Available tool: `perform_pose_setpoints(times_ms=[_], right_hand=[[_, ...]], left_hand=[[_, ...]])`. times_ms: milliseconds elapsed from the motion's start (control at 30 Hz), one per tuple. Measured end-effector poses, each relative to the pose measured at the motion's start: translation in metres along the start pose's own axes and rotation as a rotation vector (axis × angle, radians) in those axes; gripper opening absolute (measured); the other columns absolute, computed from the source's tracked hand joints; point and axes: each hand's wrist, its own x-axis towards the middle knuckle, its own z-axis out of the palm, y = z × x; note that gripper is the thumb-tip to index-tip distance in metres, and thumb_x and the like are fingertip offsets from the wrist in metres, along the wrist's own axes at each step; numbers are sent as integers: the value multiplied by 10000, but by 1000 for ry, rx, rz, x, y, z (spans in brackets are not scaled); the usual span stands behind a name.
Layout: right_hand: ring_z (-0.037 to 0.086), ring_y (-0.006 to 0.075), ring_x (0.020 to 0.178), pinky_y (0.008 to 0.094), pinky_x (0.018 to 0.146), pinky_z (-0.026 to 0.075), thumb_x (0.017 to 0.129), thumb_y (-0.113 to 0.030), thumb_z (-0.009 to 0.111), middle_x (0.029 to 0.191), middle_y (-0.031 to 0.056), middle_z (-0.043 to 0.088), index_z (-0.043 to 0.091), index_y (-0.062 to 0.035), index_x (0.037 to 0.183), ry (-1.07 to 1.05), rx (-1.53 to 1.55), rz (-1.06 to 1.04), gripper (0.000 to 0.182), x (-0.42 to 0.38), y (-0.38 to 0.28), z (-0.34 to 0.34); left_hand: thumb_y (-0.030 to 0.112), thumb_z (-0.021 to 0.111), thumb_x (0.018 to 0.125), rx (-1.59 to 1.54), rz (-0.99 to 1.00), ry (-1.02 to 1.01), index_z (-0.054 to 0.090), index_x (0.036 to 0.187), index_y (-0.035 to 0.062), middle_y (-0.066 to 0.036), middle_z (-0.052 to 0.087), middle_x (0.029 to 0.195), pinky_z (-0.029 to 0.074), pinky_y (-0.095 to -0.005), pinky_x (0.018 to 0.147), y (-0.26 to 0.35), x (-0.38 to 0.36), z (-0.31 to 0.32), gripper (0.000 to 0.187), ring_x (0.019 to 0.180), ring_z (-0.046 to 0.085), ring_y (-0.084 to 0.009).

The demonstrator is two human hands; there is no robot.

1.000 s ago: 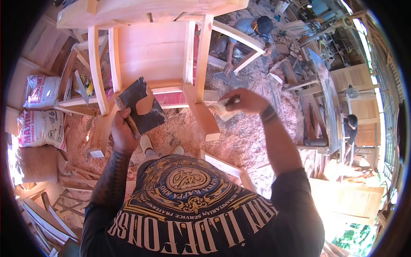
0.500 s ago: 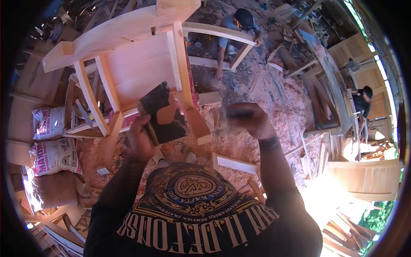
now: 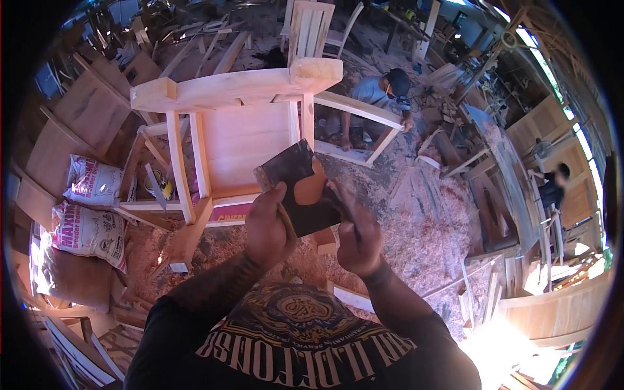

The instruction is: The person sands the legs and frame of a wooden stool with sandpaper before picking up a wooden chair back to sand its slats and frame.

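Observation:
My left hand point(image 3: 268, 221) grips a dark, flat board point(image 3: 286, 168) by its near-left edge, thumb on top. A smooth orange-brown patch of putty point(image 3: 309, 187) lies on the board. My right hand point(image 3: 359, 242) is closed round the dark handle of what looks like a putty knife point(image 3: 342, 207); motion smears its front end, which overlaps the board's right side close to the putty. Just beyond both hands stands an unpainted wooden chair frame point(image 3: 227, 88) with a pale panel point(image 3: 244, 146) inside it.
A person point(image 3: 374, 94) crouches beyond, hands on another wooden frame point(image 3: 361, 112). Printed sacks point(image 3: 91, 234) are stacked at left. Shavings point(image 3: 416, 227) cover the floor. At right are a long workbench point(image 3: 504, 169) and another person point(image 3: 552, 188). Wooden offcuts lie about.
My right hand has come in leftward with the putty knife, from apart to the board's right side. The board sits further right in view. The camera view has tilted up.

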Motion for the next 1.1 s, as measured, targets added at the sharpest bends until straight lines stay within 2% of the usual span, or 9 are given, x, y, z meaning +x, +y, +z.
perform_pose_setpoints(times_ms=[233,367,467,600,733,867,967,1067,1100], right_hand=[[655,386,1274,410,1073,518,1083,-95,509,1406,260,630,516,49,1491,-369,-12,285,433,24,2,-31],[642,266,1272,420,1112,525,1156,-206,382,1412,148,625,422,36,1549,-17,791,537,462,44,6,-25],[615,267,1314,406,1115,520,1157,-195,377,1450,158,598,399,28,1565,88,1134,558,465,57,-14,-1],[532,296,1401,452,1189,418,1155,-255,363,1544,214,499,334,59,1577,131,986,323,527,52,-36,33],[377,270,1519,394,1245,280,1141,-177,393,1649,236,377,221,112,1624,-195,545,94,589,53,-33,37],[401,294,1519,392,1225,316,1130,-169,435,1643,257,390,282,101,1611,-390,149,-105,572,69,-37,41],[479,297,1472,396,1203,358,1126,-170,451,1586,273,473,357,92,1583,-466,301,213,535,62,-30,47],[530,309,1423,412,1148,440,1125,-163,439,1587,204,503,378,100,1565,-547,340,275,516,65,-23,30],[607,328,1339,392,1073,517,1054,-48,549,1522,170,583,538,16,1500,-415,361,417,450,68,-16,25]], left_hand=[[295,490,1067,42,34,-34,511,1457,-5,-182,660,1361,552,-489,1072,40,-4,-3,493,1231,676,-317],[232,500,1067,43,11,-77,552,1410,-41,-187,671,1334,556,-454,1074,51,-10,0,442,1219,683,-304],[212,501,1067,70,20,-76,538,1424,-43,-192,660,1351,551,-464,1080,46,-7,-6,441,1234,675,-308],[189,497,1071,53,74,-67,541,1407,-58,-196,659,1346,554,-455,1075,44,-10,-13,420,1228,679,-306],[189,484,1077,-22,51,4,563,1366,-63,-190,672,1314,564,-430,1059,62,-20,-11,391,1198,693,-292],[200,481,1075,-26,101,56,576,1352,-50,-183,687,1278,583,-428,1027,75,-23,-26,385,1168,704,-283],[204,483,1070,-52,126,73,583,1340,-54,-178,702,1247,595,-427,1002,86,-26,-39,386,1125,722,-278],[213,500,1060,5,53,36,583,1332,-64,-181,710,1229,608,-422,974,116,-32,-38,397,1084,737,-277],[224,508,1058,52,-16,8,573,1340,-67,-186,710,1231,615,-424,959,134,-34,-36,410,1078,740,-277]])
